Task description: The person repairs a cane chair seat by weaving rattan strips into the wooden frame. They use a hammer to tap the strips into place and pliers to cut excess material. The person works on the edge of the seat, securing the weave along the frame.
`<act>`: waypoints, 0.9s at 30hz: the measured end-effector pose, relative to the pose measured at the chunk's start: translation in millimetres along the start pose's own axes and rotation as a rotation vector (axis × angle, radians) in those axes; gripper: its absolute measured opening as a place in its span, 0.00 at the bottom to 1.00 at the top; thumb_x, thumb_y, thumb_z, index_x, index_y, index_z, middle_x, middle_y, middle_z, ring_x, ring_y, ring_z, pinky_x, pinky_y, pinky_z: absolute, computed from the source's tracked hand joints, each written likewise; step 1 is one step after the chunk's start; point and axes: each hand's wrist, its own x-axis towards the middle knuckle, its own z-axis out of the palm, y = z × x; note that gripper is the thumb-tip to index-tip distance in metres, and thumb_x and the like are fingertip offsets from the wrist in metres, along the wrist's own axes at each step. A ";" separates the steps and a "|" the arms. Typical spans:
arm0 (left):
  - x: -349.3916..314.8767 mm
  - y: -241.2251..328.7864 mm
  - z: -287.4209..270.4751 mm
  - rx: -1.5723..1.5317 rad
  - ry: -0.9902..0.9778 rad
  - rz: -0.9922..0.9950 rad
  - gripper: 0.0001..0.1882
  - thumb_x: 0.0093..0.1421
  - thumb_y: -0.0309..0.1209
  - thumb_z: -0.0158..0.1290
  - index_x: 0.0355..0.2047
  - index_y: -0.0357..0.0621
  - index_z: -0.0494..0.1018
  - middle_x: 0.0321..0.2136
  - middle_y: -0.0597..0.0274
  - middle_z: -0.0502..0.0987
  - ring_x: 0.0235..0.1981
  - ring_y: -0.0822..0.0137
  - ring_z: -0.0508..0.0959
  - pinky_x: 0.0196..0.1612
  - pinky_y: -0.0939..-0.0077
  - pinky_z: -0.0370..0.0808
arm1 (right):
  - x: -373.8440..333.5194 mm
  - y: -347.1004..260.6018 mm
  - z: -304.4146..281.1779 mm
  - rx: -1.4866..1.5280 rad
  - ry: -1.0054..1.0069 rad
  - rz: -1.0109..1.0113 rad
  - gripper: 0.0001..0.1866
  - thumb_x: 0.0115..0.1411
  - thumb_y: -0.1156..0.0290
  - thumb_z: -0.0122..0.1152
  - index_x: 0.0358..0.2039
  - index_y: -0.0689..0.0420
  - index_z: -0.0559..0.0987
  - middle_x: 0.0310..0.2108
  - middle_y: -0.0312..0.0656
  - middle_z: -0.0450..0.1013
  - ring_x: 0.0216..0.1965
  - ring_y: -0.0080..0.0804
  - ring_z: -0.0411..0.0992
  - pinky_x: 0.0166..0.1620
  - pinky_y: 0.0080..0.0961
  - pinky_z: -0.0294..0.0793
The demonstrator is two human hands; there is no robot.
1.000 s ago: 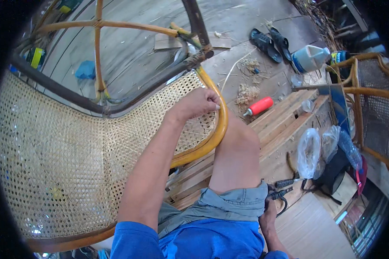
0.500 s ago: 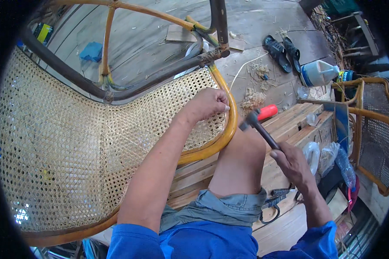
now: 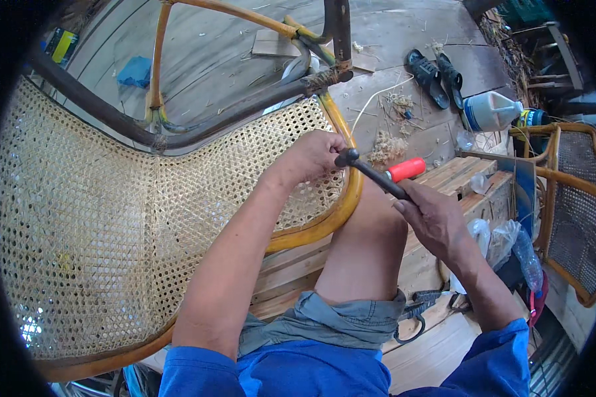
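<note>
A rattan chair with woven cane webbing [image 3: 198,198] lies tilted across my lap, a yellow bamboo-like frame [image 3: 321,231] round its edge. At that edge my left hand [image 3: 311,157] rests on the webbing, thumb and fingers pinched together. What they hold, if anything, is hidden. My right hand [image 3: 434,215] is wrapped round the dark handle of a hammer [image 3: 381,180]. The hammer's head is at the frame, right beside my left fingertips; whether it touches cannot be made out.
A slatted wooden bench [image 3: 437,182] bears a red cylindrical object [image 3: 407,169] and dark-handled scissors [image 3: 414,317]. Beyond lie sandals [image 3: 437,78], cane shavings [image 3: 387,147] and a white jug [image 3: 490,111]. Another rattan chair [image 3: 576,198] stands at right.
My right hand has brought the hammer up and left, so its head is now by my left fingertips. The left hand stays pinched at the chair's edge.
</note>
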 end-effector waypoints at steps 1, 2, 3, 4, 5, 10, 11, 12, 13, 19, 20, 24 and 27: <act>1.9 -2.2 1.6 -0.045 0.001 -0.014 0.06 0.49 0.29 0.58 0.24 0.40 0.73 0.17 0.71 0.71 0.20 0.78 0.68 0.24 0.81 0.66 | 0.9 3.1 2.2 -0.021 -0.013 -0.001 0.13 0.59 0.61 0.53 0.38 0.56 0.70 0.30 0.50 0.72 0.34 0.53 0.71 0.35 0.44 0.70; 3.5 -4.3 2.9 -0.089 0.002 -0.028 0.06 0.49 0.29 0.58 0.24 0.40 0.73 0.17 0.71 0.71 0.20 0.79 0.68 0.24 0.81 0.66 | 2.1 7.8 5.0 -0.023 -0.051 0.031 0.13 0.59 0.60 0.52 0.37 0.56 0.70 0.29 0.50 0.71 0.34 0.53 0.71 0.35 0.43 0.70; 4.0 -4.0 2.9 -0.072 0.006 -0.019 0.06 0.49 0.29 0.58 0.24 0.40 0.73 0.17 0.71 0.71 0.20 0.79 0.68 0.24 0.82 0.66 | 4.0 13.8 8.3 -0.025 -0.086 0.062 0.13 0.60 0.60 0.52 0.37 0.57 0.70 0.28 0.51 0.71 0.34 0.52 0.71 0.34 0.43 0.69; 3.8 -3.7 3.3 -0.055 0.011 -0.011 0.06 0.50 0.29 0.58 0.23 0.40 0.73 0.17 0.71 0.71 0.20 0.79 0.68 0.23 0.82 0.65 | 4.6 17.7 9.4 -0.026 -0.122 0.093 0.14 0.60 0.59 0.51 0.36 0.57 0.70 0.27 0.51 0.71 0.33 0.52 0.71 0.34 0.42 0.69; 4.2 -3.0 3.5 -0.038 0.015 -0.003 0.06 0.50 0.29 0.57 0.23 0.40 0.73 0.17 0.71 0.71 0.20 0.79 0.68 0.23 0.82 0.65 | 2.8 18.1 7.7 0.025 -0.077 0.083 0.14 0.60 0.59 0.51 0.36 0.57 0.70 0.26 0.52 0.70 0.33 0.53 0.71 0.33 0.42 0.69; -1.9 8.0 0.4 -0.039 0.004 -0.051 0.06 0.51 0.28 0.57 0.23 0.40 0.73 0.17 0.71 0.71 0.19 0.79 0.67 0.22 0.83 0.63 | -0.1 30.6 14.5 0.219 0.109 0.009 0.14 0.60 0.59 0.50 0.32 0.59 0.70 0.23 0.53 0.68 0.30 0.55 0.70 0.31 0.43 0.67; -1.7 8.5 -0.3 -0.037 0.001 -0.045 0.06 0.51 0.29 0.57 0.23 0.40 0.73 0.16 0.71 0.71 0.19 0.79 0.67 0.22 0.83 0.63 | 2.5 34.3 17.1 0.227 0.114 -0.007 0.14 0.60 0.59 0.50 0.32 0.59 0.70 0.23 0.53 0.67 0.29 0.54 0.70 0.30 0.43 0.67; -0.8 7.6 0.4 -0.047 -0.009 -0.046 0.06 0.51 0.29 0.57 0.23 0.40 0.73 0.16 0.72 0.70 0.19 0.80 0.66 0.22 0.83 0.63 | 3.7 38.0 19.0 0.233 0.124 -0.025 0.14 0.60 0.59 0.50 0.32 0.59 0.70 0.23 0.52 0.67 0.28 0.54 0.70 0.30 0.43 0.67; 0.4 5.0 1.2 -0.058 -0.018 -0.048 0.06 0.51 0.29 0.57 0.23 0.40 0.73 0.16 0.72 0.70 0.19 0.80 0.66 0.22 0.83 0.63 | 5.4 42.0 21.3 0.239 0.134 -0.042 0.14 0.60 0.59 0.50 0.32 0.59 0.70 0.22 0.52 0.67 0.27 0.54 0.69 0.30 0.42 0.67; -1.7 7.0 1.4 -0.058 0.007 -0.053 0.05 0.52 0.29 0.56 0.24 0.40 0.73 0.19 0.71 0.71 0.20 0.80 0.67 0.23 0.83 0.64 | 14.8 57.3 30.4 0.106 0.122 -0.151 0.15 0.59 0.57 0.52 0.29 0.57 0.70 0.24 0.52 0.68 0.29 0.53 0.70 0.29 0.43 0.68; -3.0 10.4 1.4 -0.049 0.010 -0.074 0.05 0.52 0.29 0.56 0.24 0.40 0.73 0.19 0.71 0.72 0.20 0.80 0.68 0.23 0.84 0.64 | 13.9 58.3 30.0 0.171 0.165 -0.161 0.15 0.59 0.57 0.53 0.29 0.57 0.70 0.24 0.52 0.69 0.29 0.54 0.70 0.29 0.43 0.68; -2.4 8.5 0.9 -0.056 -0.017 -0.076 0.07 0.54 0.31 0.54 0.28 0.39 0.74 0.19 0.70 0.71 0.21 0.79 0.68 0.26 0.84 0.66 | 17.4 59.7 33.7 0.015 0.023 -0.085 0.16 0.59 0.56 0.53 0.28 0.57 0.70 0.23 0.52 0.69 0.27 0.54 0.69 0.28 0.43 0.67; -6.8 8.8 -1.4 -0.129 0.119 -0.058 0.10 0.57 0.31 0.52 0.35 0.37 0.74 0.21 0.68 0.71 0.22 0.78 0.70 0.28 0.83 0.69 | 16.9 52.2 21.1 -0.008 0.034 0.007 0.17 0.61 0.56 0.50 0.29 0.59 0.70 0.23 0.54 0.68 0.27 0.56 0.68 0.29 0.43 0.66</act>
